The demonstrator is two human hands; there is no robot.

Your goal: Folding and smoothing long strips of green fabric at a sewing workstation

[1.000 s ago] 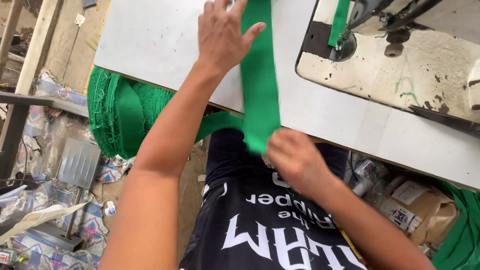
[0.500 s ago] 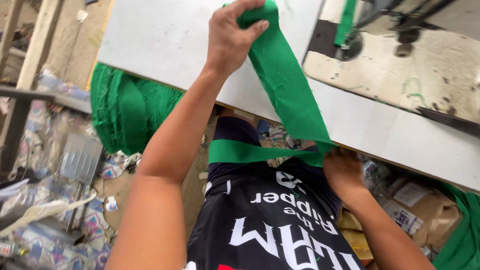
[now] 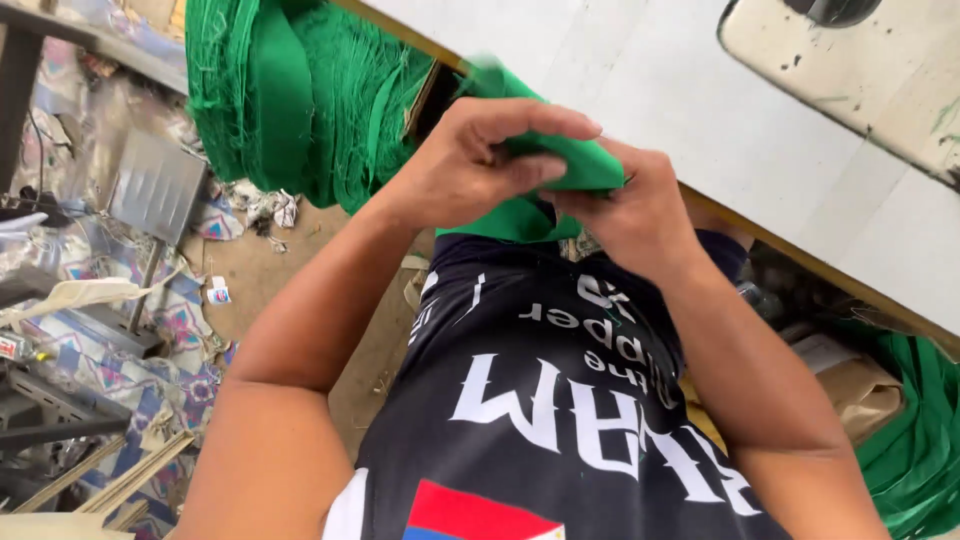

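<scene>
Right now the folded strip of green fabric (image 3: 575, 165) sits pinched between both hands, left hand (image 3: 480, 160) and right hand (image 3: 630, 215) closed on it, just beside the white worktable (image 3: 700, 110), above a littered floor (image 3: 260, 270)

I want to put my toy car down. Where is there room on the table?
The white tabletop is bare between the two hands holding the green strip and the sewing machine base. The left edge is crowded with the green fabric pile.
</scene>
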